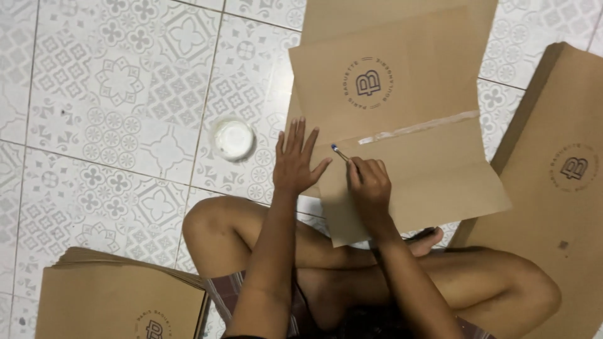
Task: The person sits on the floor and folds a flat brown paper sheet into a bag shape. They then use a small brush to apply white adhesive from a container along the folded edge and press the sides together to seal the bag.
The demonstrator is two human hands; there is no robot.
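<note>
A flat brown paper sheet (402,125) with a round printed mark lies on the tiled floor in front of me. A pale, shiny strip of glue (418,129) runs along its fold. My left hand (296,160) lies flat with fingers spread on the sheet's left edge. My right hand (369,185) rests on the lower flap and grips a thin brush (340,152), whose tip touches the paper near the left end of the strip. My crossed bare legs are below the sheet.
A small round container of white glue (233,139) stands on the floor to the left of the sheet. A stack of brown paper sheets (119,298) lies at bottom left. Another brown stack (553,188) lies at the right. Patterned floor tiles (113,94) surround everything.
</note>
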